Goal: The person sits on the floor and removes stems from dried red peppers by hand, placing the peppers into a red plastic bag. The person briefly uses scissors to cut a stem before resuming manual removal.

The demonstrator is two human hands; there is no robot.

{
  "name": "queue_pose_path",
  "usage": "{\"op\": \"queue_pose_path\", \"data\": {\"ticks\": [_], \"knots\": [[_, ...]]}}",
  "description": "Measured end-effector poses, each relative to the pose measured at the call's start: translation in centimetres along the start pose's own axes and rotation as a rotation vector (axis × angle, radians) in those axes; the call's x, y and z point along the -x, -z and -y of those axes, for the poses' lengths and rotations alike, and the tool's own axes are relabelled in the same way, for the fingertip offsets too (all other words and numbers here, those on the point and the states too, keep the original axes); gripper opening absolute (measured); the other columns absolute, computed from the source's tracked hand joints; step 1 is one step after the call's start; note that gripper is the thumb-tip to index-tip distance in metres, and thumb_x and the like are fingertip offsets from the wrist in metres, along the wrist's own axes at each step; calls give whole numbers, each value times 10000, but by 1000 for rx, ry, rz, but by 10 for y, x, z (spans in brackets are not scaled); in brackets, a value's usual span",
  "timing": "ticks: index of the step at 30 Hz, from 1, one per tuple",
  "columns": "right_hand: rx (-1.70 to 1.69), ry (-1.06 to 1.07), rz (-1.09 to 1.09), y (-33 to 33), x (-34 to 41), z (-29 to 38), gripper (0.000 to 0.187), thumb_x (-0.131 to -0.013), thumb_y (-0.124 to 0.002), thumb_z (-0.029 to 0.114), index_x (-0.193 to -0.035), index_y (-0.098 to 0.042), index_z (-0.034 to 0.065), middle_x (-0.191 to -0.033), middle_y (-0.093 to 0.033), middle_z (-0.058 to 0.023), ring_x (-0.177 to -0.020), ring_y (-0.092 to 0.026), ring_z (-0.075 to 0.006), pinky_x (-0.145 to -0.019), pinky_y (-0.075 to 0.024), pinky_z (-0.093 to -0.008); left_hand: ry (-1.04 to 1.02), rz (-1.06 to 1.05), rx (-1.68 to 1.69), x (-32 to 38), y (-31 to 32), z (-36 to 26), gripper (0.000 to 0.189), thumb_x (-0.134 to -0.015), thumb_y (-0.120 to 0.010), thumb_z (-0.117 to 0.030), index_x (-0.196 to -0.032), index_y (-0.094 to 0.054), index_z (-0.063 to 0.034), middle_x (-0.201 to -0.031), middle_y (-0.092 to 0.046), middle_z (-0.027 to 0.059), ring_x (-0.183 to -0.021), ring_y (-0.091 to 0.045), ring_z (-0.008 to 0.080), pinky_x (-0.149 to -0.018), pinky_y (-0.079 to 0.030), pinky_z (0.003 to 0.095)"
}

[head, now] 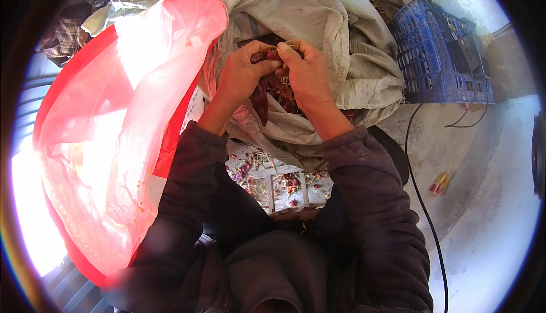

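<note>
My left hand [245,72] and my right hand [308,72] meet over the open mouth of a woven plastic sack [313,16]. Between the left thumb and forefinger is a dried red chili pepper [272,54]. The right thumb and forefinger pinch its stem end, where a pale stalk shows. Another long dark red chili [259,103] hangs below the left hand; whether the fingers hold it I cannot tell. Several more dried chilies and loose stalks [286,93] lie in the sack beneath the hands.
At the left stands a large red tub [55,95] lined with a translucent pink plastic bag [145,121]. A blue plastic crate [420,52] with a dark device and cables is at the upper right. A black cable [420,193] crosses the floor. Chili scraps [243,170] litter the ground below the sack.
</note>
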State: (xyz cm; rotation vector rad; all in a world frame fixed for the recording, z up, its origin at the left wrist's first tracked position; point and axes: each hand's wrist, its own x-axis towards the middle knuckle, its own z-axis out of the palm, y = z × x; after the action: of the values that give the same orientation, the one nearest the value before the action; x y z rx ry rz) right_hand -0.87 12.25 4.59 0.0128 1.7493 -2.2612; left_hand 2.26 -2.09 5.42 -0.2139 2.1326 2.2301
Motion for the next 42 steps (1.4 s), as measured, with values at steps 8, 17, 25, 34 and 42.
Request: {"op": "queue_pose_path", "data": {"ticks": [8,17,25,34,42], "knots": [[839,835,40,-3,0,6,173,-917,-661,158,-974,-673,-5,-869,-693,-172,-722,-658,-288,-682,-530,-368,62,-129,-302,9,8,-1,163,-854,-705,12,-1015,-680,20,-895,-700,37,-799,-658,103,-670,-516,253],[-366,-79,150,-6,1,2,139,-973,-662,133,-984,-661,-5,-818,-636,-2,-675,-571,-75,-620,-500,-235,-10,-59,184,4,12,10,146,-882,-683,41,-1019,-660,-4,-930,-699,47,-817,-660,93,-733,-527,214],[-620,-118,50,-8,-4,1,121,-999,-634,129,-1035,-638,14,-853,-651,-28,-656,-579,-109,-641,-529,-267,-6,-92,306,4,6,13,112,-900,-694,17,-1001,-665,-23,-916,-693,31,-808,-648,97,-743,-534,234],[-157,-21,174,38,-25,41,154,-960,-661,150,-1024,-657,10,-966,-711,-86,-829,-678,-157,-754,-573,-298,0,-312,-10,2,12,28,168,-890,-726,-27,-1045,-672,-62,-946,-658,14,-774,-635,121,-741,-535,249],[881,14,1090,28,9,10,303,-765,-734,181,-1012,-699,10,-930,-728,-174,-879,-708,-316,-788,-537,-392,-18,-149,-423,-37,49,28,138,-869,-741,-97,-978,-704,-21,-844,-629,3,-809,-653,119,-733,-511,257]]}}
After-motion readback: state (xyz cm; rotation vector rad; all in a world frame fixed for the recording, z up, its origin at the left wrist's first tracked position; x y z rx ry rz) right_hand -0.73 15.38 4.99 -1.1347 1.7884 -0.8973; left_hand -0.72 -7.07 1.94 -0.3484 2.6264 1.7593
